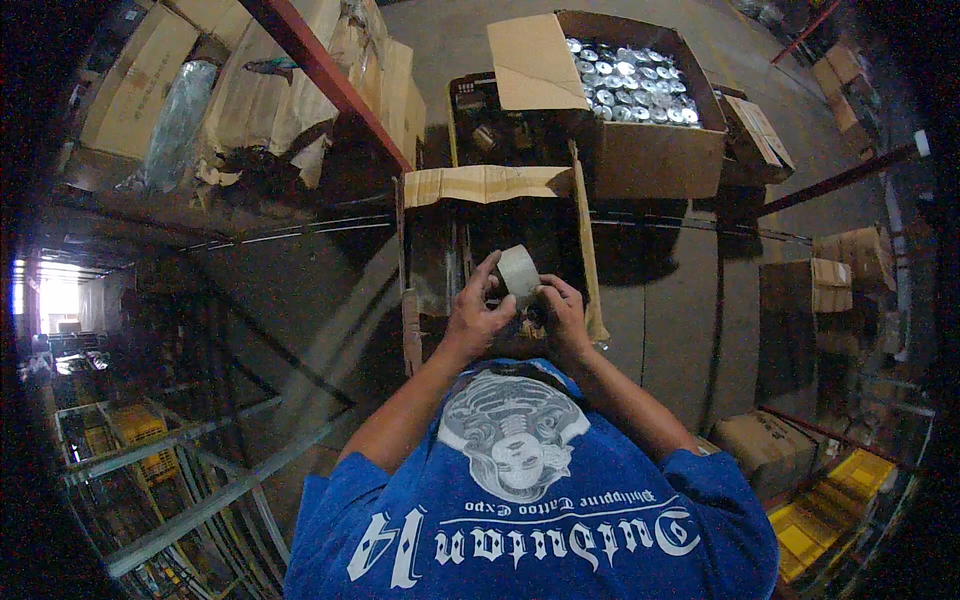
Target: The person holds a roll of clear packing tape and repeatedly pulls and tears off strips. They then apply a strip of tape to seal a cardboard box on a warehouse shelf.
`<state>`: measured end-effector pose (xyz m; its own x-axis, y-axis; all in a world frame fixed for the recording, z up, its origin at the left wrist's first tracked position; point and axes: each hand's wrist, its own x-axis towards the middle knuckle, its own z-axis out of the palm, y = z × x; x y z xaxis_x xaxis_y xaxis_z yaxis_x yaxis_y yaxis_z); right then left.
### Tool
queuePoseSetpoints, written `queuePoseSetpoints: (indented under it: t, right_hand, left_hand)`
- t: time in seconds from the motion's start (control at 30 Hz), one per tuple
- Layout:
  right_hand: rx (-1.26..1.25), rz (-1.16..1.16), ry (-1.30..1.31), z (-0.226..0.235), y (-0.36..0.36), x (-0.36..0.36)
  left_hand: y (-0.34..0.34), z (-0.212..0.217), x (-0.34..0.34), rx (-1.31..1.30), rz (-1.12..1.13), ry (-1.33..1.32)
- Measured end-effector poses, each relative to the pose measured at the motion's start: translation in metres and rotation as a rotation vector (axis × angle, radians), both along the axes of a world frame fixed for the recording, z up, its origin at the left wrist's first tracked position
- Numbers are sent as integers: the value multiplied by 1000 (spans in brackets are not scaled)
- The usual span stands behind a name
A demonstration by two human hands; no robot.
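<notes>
Between my hands is a pale grey-white roll of tape point(518, 276), tilted, its smooth outer face turned up. My left hand point(480, 312) grips it from the left, with the thumb near its lower edge. On the other side my right hand point(562, 312) has its bent fingers at the roll's right edge. Both hands are over an open cardboard box point(490, 186) with its flaps raised. The inside of this box is dark, and I cannot make out its contents.
Beyond stands a large open carton point(655, 160) full of shiny round metal pieces point(630, 85). A dark crate point(480, 110) sits beside it. Wrapped cartons point(270, 110) fill the far left behind a red post point(330, 80). Yellow crates point(835, 505) lie at the near right.
</notes>
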<state>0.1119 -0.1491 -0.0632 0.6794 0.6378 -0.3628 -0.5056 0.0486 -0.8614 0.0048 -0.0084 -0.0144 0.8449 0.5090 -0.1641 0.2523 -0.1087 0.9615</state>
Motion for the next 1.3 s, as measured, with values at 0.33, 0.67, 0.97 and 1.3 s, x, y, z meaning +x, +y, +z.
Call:
queuePoseSetpoints:
  t: [0.33, 0.67, 0.97, 1.3]
  right_hand:
    - [14, -10, -20, -6, -1, -2]
    - [42, 0, -35, -12, -1, -3]
    - [-4, -1, -30, -12, 0, -1]
    - [34, 72, -111, 0, -2, 3]
  left_hand:
    - [-1, 6, -1, -45, 4, 80]
    - [-1, 0, -3, 3, -8, 35]
    - [0, -4, 0, -2, -3, 6]
    - [6, 0, 3, -31, 19, -85]
